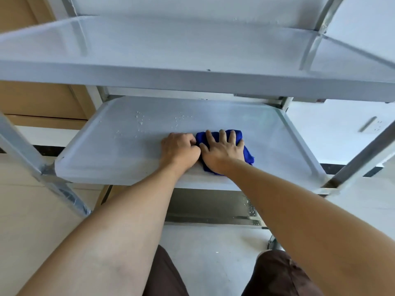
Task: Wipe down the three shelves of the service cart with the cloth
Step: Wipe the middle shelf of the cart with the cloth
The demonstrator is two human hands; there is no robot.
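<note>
Cloth [245,153] soft, light, bunches easily; right hand [222,151] presses flat, fingers spread; left hand [179,147] curled, pinching cloth edge, likely.

Your middle shelf [128,159] carries the blue cloth [245,154], bunched flat on it under your right hand's fingers [222,136], toward the shelf's right half. Your left hand's curled fingers [188,142] sit on the shelf just left of the cloth, touching its edge. Water droplets [140,120] lie on the shelf beyond and left of your fingers. The top shelf [149,50] above them shows a few small specks. The bottom shelf [203,206] below has droplets at its right.
</note>
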